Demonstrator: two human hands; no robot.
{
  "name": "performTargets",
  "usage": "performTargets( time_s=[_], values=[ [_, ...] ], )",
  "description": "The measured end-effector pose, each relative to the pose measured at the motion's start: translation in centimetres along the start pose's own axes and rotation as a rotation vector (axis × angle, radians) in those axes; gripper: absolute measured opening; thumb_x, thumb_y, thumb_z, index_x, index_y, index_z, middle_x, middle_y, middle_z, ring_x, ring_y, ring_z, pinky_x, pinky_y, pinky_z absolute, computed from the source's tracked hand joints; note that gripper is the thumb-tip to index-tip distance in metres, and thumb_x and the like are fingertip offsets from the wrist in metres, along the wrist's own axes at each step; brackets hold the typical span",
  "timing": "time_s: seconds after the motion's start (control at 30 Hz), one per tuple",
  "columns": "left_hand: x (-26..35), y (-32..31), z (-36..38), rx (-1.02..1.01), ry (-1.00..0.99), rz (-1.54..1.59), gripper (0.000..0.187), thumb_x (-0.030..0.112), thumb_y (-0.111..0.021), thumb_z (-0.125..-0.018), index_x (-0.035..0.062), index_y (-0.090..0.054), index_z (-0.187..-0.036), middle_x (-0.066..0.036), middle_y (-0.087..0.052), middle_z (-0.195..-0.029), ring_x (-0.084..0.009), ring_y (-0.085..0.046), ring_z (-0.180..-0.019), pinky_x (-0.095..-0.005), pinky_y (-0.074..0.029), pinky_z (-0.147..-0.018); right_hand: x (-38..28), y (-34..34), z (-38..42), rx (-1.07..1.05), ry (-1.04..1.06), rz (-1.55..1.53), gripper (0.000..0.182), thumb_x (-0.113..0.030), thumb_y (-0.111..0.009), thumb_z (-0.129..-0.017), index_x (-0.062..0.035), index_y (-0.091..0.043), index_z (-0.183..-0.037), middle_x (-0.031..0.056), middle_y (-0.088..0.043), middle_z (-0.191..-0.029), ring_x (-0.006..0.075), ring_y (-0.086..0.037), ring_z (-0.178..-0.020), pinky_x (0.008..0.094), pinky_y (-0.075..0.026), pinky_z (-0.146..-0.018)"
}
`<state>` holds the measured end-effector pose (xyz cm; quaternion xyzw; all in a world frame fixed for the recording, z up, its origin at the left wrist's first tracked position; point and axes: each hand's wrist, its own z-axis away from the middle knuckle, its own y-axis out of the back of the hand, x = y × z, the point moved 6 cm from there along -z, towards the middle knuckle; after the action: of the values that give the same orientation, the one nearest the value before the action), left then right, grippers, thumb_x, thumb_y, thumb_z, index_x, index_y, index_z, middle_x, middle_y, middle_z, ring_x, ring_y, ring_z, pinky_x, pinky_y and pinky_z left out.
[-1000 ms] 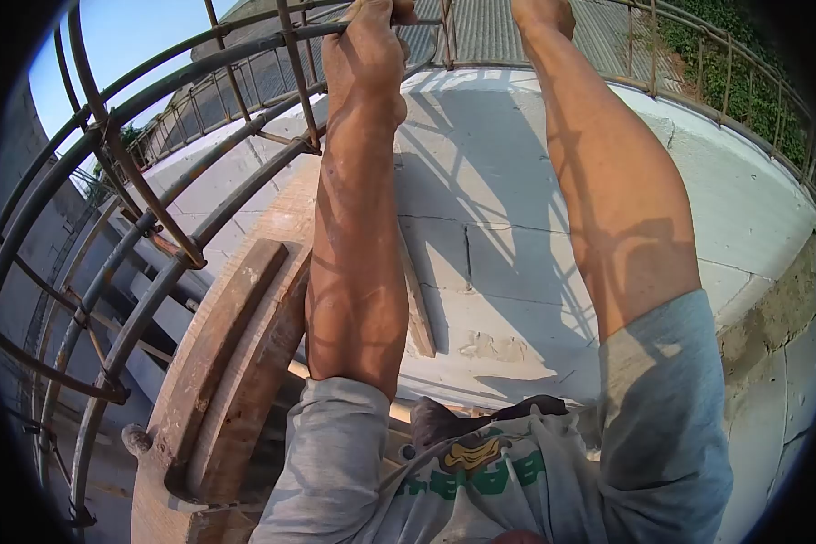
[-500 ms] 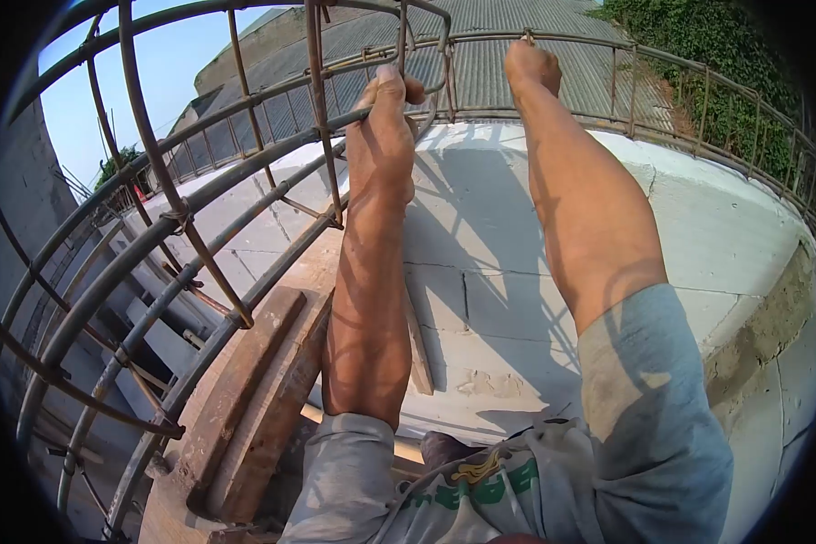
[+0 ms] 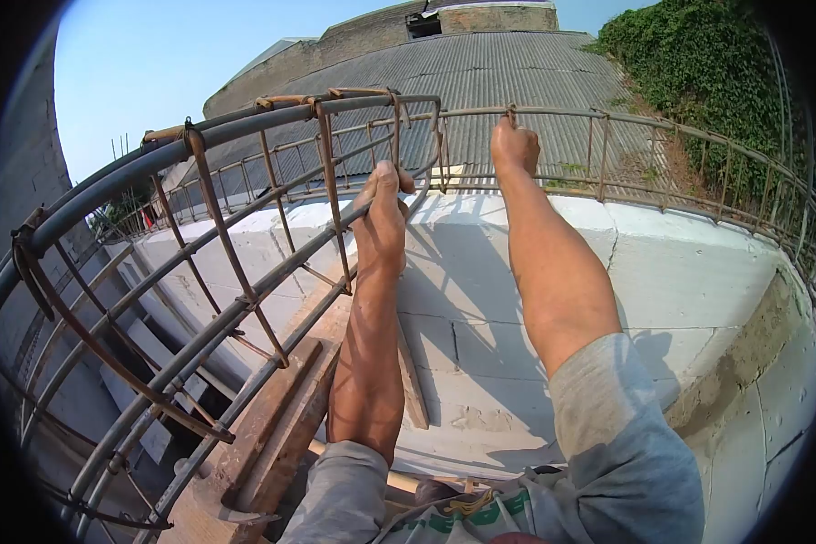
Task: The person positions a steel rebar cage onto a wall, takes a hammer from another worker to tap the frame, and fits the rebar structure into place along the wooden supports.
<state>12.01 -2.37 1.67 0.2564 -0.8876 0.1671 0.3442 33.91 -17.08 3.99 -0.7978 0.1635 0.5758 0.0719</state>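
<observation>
A long rebar cage of dark bars tied with rusty stirrups runs from the lower left up to the middle. My left hand is closed around a bar near the cage's far end, thumb upward. Farther right, my right hand is closed in a fist at a vertical piece of a second, thinner rebar frame, which stands along the top of the white block wall. The palm side of the right fingers is hidden.
Wooden planks lie below the cage at the lower left. Beyond the wall is a corrugated roof, with leafy growth at the right. A grey wall stands at the far left.
The view has tilted up, showing more roof and sky. The near cage now appears lower and flatter in view, with my left hand still around its bar. Both hands keep their holds.
</observation>
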Motion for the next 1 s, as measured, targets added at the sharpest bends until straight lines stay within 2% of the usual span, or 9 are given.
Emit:
performTargets(
  time_s=[0.23,0.5,0.53,0.67,0.73,0.77,0.87,0.93,1.0],
  values=[
    [0.6,-0.1,0.3,0.005,0.06,-0.045,0.048,0.049,-0.039,-0.097,0.0056,-0.054,-0.08,0.002,-0.038,-0.061,-0.0057,-0.032,-0.052,-0.0223,-0.023,-0.047,-0.1,0.1,0.3,-0.026,-0.021,0.02,0.053,-0.046,-0.05,-0.082,0.0033,-0.069,-0.087,0.0249,-0.066,-0.097,0.0406,-0.063,-0.094,0.0488,-0.049,-0.082],
    [0.5,-0.2,0.0,0.085,0.009,-0.06,0.051,0.049,-0.04,-0.097,0.0064,-0.053,-0.072,0.004,-0.033,-0.054,-0.0062,-0.03,-0.049,-0.0238,-0.021,-0.046,-0.5,-0.3,0.3,-0.254,0.02,0.208,0.048,-0.039,-0.05,-0.083,0.0019,-0.065,-0.103,0.0225,-0.065,-0.104,0.0397,-0.062,-0.098,0.0463,-0.049,-0.086],
    [0.8,-0.3,0.3,0.052,0.023,-0.071,0.044,0.044,-0.04,-0.098,0.0074,-0.054,-0.079,0.002,-0.041,-0.065,-0.0053,-0.028,-0.052,-0.0226,-0.022,-0.048,-0.3,-0.2,0.5,-0.313,0.011,0.199,0.057,-0.038,-0.055,-0.083,0.0065,-0.052,-0.119,0.026,-0.058,-0.117,0.0403,-0.055,-0.11,0.0447,-0.045,-0.093],
    [0.9,-0.2,0.3,0.086,0.016,-0.115,0.048,0.05,-0.042,-0.096,0.0077,-0.056,-0.077,0.003,-0.036,-0.059,-0.0066,-0.029,-0.053,-0.0235,-0.023,-0.05,-2.9,5.5,7.5,-0.063,0.681,-0.023,0.061,-0.032,-0.059,-0.087,0.0107,-0.04,-0.127,0.0278,-0.045,-0.125,0.0382,-0.044,-0.12,0.0453,-0.038,-0.1],
    [1.3,-0.1,0.4,0.126,-0.068,-0.126,0.051,0.052,-0.042,-0.095,0.0076,-0.058,-0.077,0.003,-0.039,-0.059,-0.0066,-0.032,-0.055,-0.0239,-0.026,-0.051,-3.8,9.2,13.3,-0.371,0.717,-0.514,0.035,-0.019,-0.054,-0.091,0.0055,-0.055,-0.115,0.0181,-0.059,-0.109,0.0253,-0.058,-0.103,0.0348,-0.046,-0.089],
    [1.6,-0.1,0.6,0.146,-0.024,-0.168,0.046,0.04,-0.042,-0.097,0.0022,-0.055,-0.075,-0.005,-0.051,-0.069,-0.0148,-0.045,-0.067,-0.0317,-0.038,-0.064,-4.0,10.6,16.4,-0.535,0.738,-0.61,0.028,-0.016,-0.055,-0.091,0.0055,-0.06,-0.108,0.0129,-0.064,-0.096,0.0207,-0.062,-0.091,0.0317,-0.049,-0.082],
    [1.8,-0.1,0.8,0.14,-0.127,-0.136,0.05,0.047,-0.04,-0.096,0.0047,-0.057,-0.077,-0.003,-0.048,-0.067,-0.0134,-0.043,-0.067,-0.0293,-0.036,-0.063,-8.6,13.6,26.8,-1.154,1.376,-0.626,0.025,-0.004,-0.059,-0.082,0.0054,-0.061,-0.105,0.018,-0.064,-0.091,0.0292,-0.064,-0.085,0.0329,-0.051,-0.079],
    [1.6,0.0,0.7,0.183,-0.15,-0.229,0.053,0.054,-0.037,-0.095,0.0081,-0.059,-0.079,0.002,-0.041,-0.061,-0.0091,-0.038,-0.06,-0.0259,-0.032,-0.055,-7.8,12.3,33.4,-1.704,1.417,-0.474,0.041,-0.016,-0.061,-0.082,0.0029,-0.056,-0.118,0.023,-0.06,-0.109,0.0354,-0.058,-0.107,0.0384,-0.047,-0.091],
    [1.6,0.6,1.3,0.206,-0.151,-0.251,0.053,0.055,-0.039,-0.094,0.0084,-0.059,-0.081,0.002,-0.039,-0.06,-0.0088,-0.036,-0.059,-0.0262,-0.03,-0.054,-6.4,10.5,38.6,-1.598,1.573,-0.351,0.05,-0.029,-0.056,-0.089,0.0007,-0.049,-0.127,0.022,-0.052,-0.125,0.0345,-0.043,-0.125,0.0448,-0.032,-0.105]
  ],
)
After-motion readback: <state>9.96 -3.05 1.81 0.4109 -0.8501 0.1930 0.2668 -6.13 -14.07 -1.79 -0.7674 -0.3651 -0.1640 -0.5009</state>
